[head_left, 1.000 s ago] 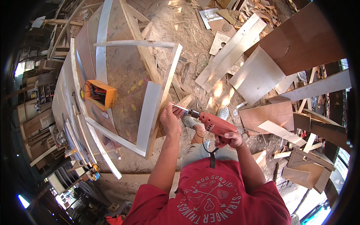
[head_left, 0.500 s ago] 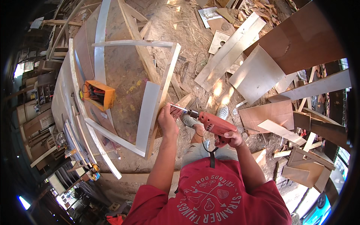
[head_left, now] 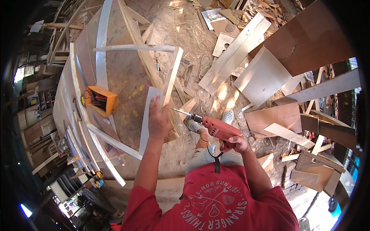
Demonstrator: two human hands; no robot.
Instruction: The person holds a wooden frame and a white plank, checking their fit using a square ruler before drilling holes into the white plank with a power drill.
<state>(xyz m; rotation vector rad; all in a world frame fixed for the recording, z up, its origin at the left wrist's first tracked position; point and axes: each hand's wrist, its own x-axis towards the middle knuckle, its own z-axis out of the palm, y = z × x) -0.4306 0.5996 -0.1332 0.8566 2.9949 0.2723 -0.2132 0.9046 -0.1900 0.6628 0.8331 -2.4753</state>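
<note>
My left hand (head_left: 158, 119) lay flat, fingers spread, on the white panel (head_left: 148, 115) at the near corner of the table (head_left: 123, 73), beside the upright strip (head_left: 172, 75). My right hand (head_left: 236, 143) was clamped around the grip of the red drill (head_left: 216, 128), its bit pointing at the panel's edge. I judged the panel stiff, light and slippery-faced, best pinned down near that corner. An orange box (head_left: 101, 101) sat further left.

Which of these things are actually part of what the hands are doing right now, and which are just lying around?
In use:
- red drill, gripped by right hand
- white panel, pressed by left hand
- white frame strip at the bit

Lying about:
- orange toolbox
- loose boards on the floor
- brown sheet
</note>
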